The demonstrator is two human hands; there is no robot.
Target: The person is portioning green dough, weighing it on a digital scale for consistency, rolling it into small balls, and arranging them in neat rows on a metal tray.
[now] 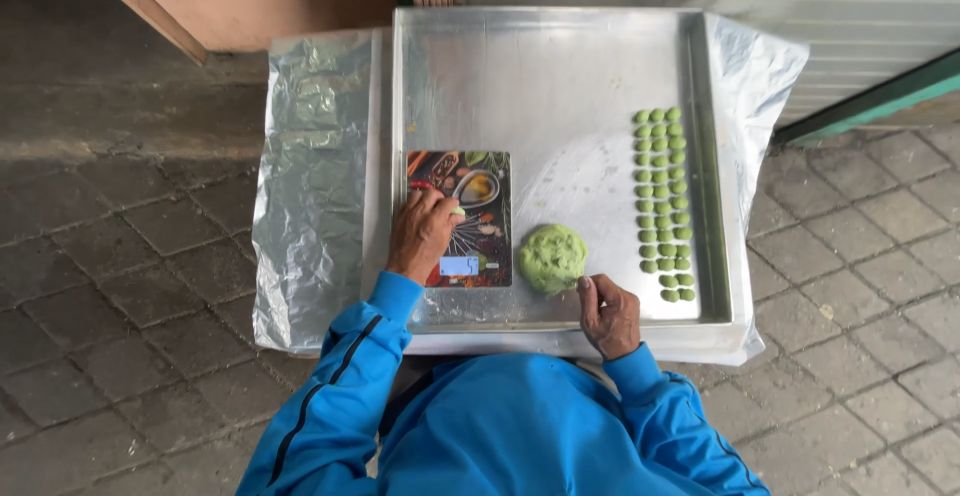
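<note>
Resting small green dough piece (458, 212) on kitchen scale (478, 191), left hand (421, 234) pinches it; right hand (608, 314), loosely curled, empty, near dough lump (552, 257) at tray (560, 318) front edge. Risk: piece may roll off scale; lingering fingers skew reading.

A small counter (320, 106) is seen from above, wrapped in crinkled silver foil and set on a grey paved floor (120, 256). A wide metal tray (540, 66) is laid directly on the foil and covers most of it, with the foil left bare along the left side. A clear plastic sheet (765, 66) is tucked under the tray and spills out at the right edge.
</note>
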